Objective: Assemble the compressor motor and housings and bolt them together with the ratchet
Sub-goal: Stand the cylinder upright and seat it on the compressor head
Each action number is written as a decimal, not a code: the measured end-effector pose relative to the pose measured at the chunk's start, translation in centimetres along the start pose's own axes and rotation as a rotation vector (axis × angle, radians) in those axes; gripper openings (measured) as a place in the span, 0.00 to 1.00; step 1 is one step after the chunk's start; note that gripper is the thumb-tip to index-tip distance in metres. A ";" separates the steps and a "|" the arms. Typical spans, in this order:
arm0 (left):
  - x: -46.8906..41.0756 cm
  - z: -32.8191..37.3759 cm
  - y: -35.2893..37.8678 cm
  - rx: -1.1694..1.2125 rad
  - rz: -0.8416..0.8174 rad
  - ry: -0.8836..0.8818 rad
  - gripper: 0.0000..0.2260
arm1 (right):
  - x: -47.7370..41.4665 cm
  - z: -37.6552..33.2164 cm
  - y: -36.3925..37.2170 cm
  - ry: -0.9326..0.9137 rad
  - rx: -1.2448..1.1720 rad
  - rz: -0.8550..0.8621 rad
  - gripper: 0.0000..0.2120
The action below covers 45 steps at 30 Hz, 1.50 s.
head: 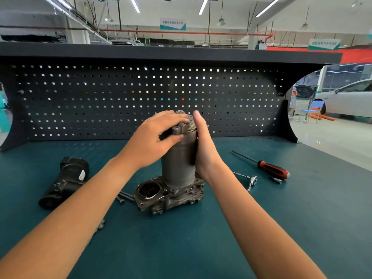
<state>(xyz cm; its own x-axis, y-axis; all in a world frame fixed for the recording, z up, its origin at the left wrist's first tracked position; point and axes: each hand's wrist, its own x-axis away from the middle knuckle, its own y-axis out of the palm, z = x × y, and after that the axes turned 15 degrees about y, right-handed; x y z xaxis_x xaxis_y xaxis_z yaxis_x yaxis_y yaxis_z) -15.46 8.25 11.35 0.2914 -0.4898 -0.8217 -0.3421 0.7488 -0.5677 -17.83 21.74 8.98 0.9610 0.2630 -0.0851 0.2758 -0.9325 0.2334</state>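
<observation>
Both forearms reach over the worktop to the upright cylinder housing on the base housing — left hand fingers curled round its cap, right hand flat against it. Seated crooked, the bolts may bind.

Deep teal worktop: plain, uniform. Upright cylindrical metal housing: dull dark grey, matt. Cast metal base housing under it: grey-brown, mottled with dark grime. Black plastic motor unit: black all over, one small white label. Long screwdriver: red-and-black handle, dark shaft. Ratchet: bright silver. Loose bolts: dark grey. Perforated back panel: near-black, regular grid of small square holes, mostly showing white, a few teal, one red.
</observation>
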 end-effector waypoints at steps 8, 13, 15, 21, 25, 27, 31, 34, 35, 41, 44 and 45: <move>0.1 0.0 0.0 0.005 -0.003 -0.014 0.22 | 0.8 -0.5 1.2 0.115 -0.215 0.152 0.23; 0.2 -0.2 -0.3 0.033 0.047 -0.083 0.17 | 0.9 -0.5 1.9 0.124 -0.216 0.282 0.25; 0.1 -0.3 -0.3 0.015 0.042 -0.068 0.15 | 0.9 -0.4 2.1 0.109 -0.234 0.297 0.25; 0.3 -0.1 0.1 0.094 0.098 -0.080 0.14 | 0.8 -0.5 2.0 0.135 -0.206 0.309 0.26; 0.3 -0.3 -0.1 0.088 0.079 -0.078 0.14 | 0.8 -0.4 1.5 0.176 -0.144 0.270 0.26; 0.4 -0.2 -0.1 0.089 0.070 -0.093 0.15 | 0.8 -0.5 1.6 0.188 -0.133 0.274 0.26; 0.9 0.1 -0.5 0.070 0.028 -0.130 0.20 | 1.0 -0.6 2.1 0.179 -0.128 0.350 0.32; 1.5 0.1 -1.2 0.048 0.012 -0.147 0.25 | 1.1 -0.7 2.3 0.175 -0.134 0.366 0.29; 1.7 0.1 -1.4 0.035 0.021 -0.153 0.25 | 1.1 -0.7 2.3 0.178 -0.135 0.371 0.29; 1.3 0.1 -1.5 -0.061 0.036 -0.170 0.25 | 0.9 -0.7 2.2 0.179 -0.134 0.377 0.30; 1.2 0.0 -1.4 -0.066 0.052 -0.141 0.23 | 0.8 -0.7 2.1 0.173 -0.144 0.371 0.30; 1.2 0.0 -1.3 -0.068 0.056 -0.141 0.22 | 0.8 -0.6 2.1 0.173 -0.147 0.370 0.30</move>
<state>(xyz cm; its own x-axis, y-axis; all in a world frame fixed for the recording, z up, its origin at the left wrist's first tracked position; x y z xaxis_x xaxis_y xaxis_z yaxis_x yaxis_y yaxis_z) -14.69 6.65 11.10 0.3905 -0.3770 -0.8399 -0.4194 0.7393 -0.5268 -16.43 20.11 10.02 0.9811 -0.0329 0.1907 -0.1000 -0.9298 0.3542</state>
